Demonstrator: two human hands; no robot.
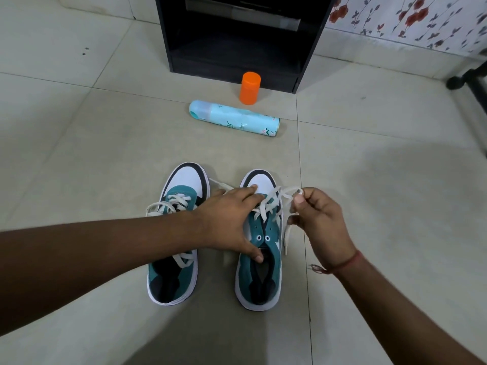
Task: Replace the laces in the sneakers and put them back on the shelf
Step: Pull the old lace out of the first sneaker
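Note:
Two teal, white and black sneakers stand side by side on the tiled floor, toes pointing away from me. The left sneaker (176,233) has its white lace threaded loosely. My left hand (229,219) reaches across it and rests on the right sneaker (259,272), fingers spread over the tongue and thumb at the shoe's opening. My right hand (316,219) pinches the right shoe's white lace (279,198) between thumb and fingers, just right of the shoe. That lace is partly pulled out, and the lower eyelets are bare. One lace end hangs down beside the sole.
A black shelf unit (237,40) stands on the floor ahead. In front of it are an upright orange bottle (250,88) and a light-blue spray can (234,118) lying on its side. A black furniture leg (471,80) is at far right, by a floral wall.

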